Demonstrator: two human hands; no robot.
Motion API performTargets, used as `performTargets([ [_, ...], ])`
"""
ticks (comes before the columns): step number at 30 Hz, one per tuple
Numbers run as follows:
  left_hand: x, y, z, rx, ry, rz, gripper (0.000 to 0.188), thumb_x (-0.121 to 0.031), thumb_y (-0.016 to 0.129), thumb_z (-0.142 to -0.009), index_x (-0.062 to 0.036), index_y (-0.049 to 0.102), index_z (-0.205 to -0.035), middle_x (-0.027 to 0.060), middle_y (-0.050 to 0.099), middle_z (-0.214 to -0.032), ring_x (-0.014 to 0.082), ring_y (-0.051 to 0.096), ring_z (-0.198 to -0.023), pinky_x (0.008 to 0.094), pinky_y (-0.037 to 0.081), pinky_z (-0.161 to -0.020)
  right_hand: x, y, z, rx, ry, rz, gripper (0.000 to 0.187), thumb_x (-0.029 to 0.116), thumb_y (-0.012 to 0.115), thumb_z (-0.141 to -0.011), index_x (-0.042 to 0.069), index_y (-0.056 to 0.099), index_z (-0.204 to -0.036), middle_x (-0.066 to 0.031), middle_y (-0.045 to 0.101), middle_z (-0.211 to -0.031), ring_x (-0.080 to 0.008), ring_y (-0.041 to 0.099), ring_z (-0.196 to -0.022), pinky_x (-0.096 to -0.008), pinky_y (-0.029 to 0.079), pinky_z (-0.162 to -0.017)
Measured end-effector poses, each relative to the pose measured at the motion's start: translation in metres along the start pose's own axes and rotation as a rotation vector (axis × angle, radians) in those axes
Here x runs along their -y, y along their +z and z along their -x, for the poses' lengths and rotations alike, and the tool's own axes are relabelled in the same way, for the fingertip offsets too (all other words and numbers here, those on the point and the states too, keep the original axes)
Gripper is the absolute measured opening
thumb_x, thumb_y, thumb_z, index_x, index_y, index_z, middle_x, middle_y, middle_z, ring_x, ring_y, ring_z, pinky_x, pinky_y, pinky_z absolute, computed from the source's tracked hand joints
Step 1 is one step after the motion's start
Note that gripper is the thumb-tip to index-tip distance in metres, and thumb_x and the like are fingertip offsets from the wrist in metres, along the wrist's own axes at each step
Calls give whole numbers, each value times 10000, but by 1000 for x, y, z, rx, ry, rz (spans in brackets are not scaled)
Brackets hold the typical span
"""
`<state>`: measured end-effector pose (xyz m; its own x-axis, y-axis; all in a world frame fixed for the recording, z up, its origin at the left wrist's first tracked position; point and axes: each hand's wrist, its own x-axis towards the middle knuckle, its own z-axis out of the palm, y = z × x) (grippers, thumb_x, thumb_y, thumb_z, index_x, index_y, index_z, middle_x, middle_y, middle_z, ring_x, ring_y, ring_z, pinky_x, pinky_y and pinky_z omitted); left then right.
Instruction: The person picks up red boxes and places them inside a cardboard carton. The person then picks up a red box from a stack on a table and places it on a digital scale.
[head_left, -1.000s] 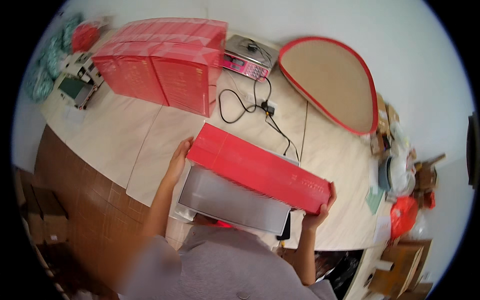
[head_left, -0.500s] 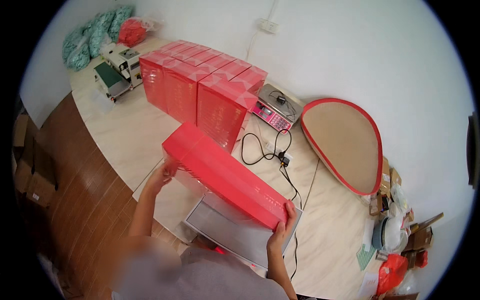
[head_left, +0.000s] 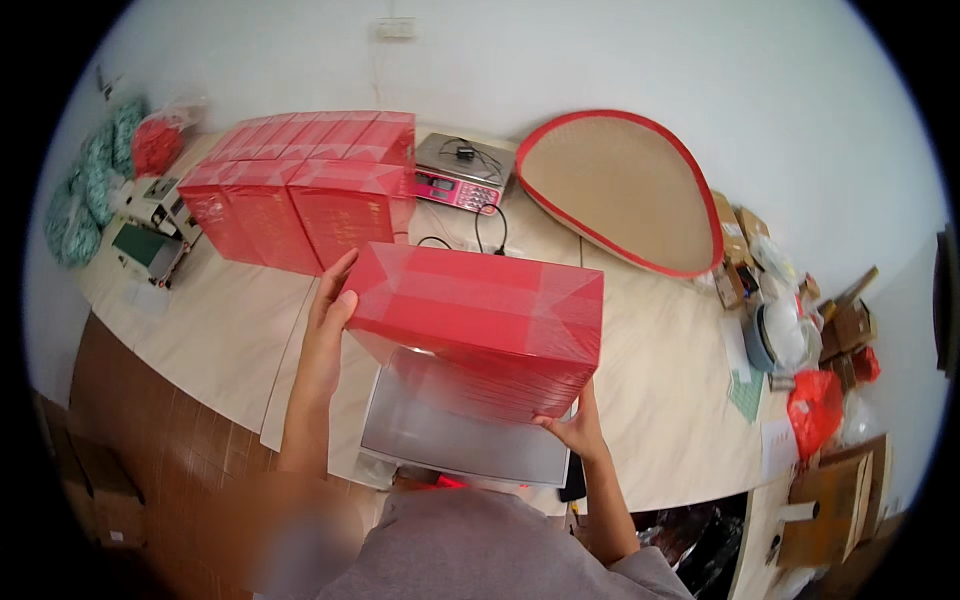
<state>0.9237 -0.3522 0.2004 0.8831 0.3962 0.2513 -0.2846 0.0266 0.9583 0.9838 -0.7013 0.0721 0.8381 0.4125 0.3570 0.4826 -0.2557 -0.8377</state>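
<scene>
Between my two hands is a red box (head_left: 470, 300) in clear plastic wrap, with folded wrap showing at the ends of its upper face. My left hand (head_left: 332, 308) grips its left end, thumb towards me and fingers on the far side. My right hand (head_left: 578, 425) holds the lower right corner, thumb on the near face; its other fingers are mostly hidden. Below the box lies a grey flat plate (head_left: 465, 455) with a pale rim, partly covered by the box. I cannot tell whether the box touches it.
Several wrapped red boxes (head_left: 330, 205) stand together at the back left, beside a pink-fronted scale (head_left: 460, 185). A round red-rimmed tray (head_left: 620, 195) leans on the wall. At the left is a small machine (head_left: 150, 235); cartons (head_left: 825, 510) and bags crowd the right side.
The box has turned from a slant to lie across in front of me, its near side showing more. My right hand has shifted its hold to the lower corner. The view has swung too.
</scene>
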Motion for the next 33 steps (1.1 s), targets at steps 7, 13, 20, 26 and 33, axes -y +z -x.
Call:
performTargets([
  [7,-1,45,6,112,36,66,635,-263,486,-871,-37,327,-1442,119,350,-1467,226,318,-1365,336,230,-1118,-46,-12,28,80,257,-218,985,272,880,-632,27,330,-1412,-141,402,-1409,-278,380,-1310,-389,301,-1078],
  [13,1,65,10,147,23,77,670,-300,494,-859,-45,308,-1451,122,337,-1472,233,321,-1363,342,243,-1114,-35,-23,28,139,245,-132,944,218,862,-667,40,323,-1421,-138,407,-1422,-247,345,-1339,-373,277,-1097],
  [20,1,81,15,146,-38,104,756,-436,528,-836,-59,302,-1451,112,359,-1451,234,363,-1340,368,300,-1091,-34,-24,31,124,221,-111,962,229,863,-663,46,309,-1428,-129,382,-1439,-255,330,-1351,-371,263,-1105],
  [26,17,74,11,123,-24,151,735,-436,523,-852,-57,315,-1445,105,388,-1434,235,385,-1324,382,319,-1079,15,-30,11,-23,155,-269,1114,454,818,-668,35,177,-1477,-159,259,-1502,-278,262,-1386,-397,234,-1120],
  [33,22,73,14,60,-57,153,624,-438,449,-916,-34,407,-1390,108,455,-1390,244,416,-1296,408,312,-1077,104,-35,-48,-412,-73,-446,792,374,587,-860,7,234,-1468,-195,295,-1484,-278,279,-1383,-385,204,-1125],
])
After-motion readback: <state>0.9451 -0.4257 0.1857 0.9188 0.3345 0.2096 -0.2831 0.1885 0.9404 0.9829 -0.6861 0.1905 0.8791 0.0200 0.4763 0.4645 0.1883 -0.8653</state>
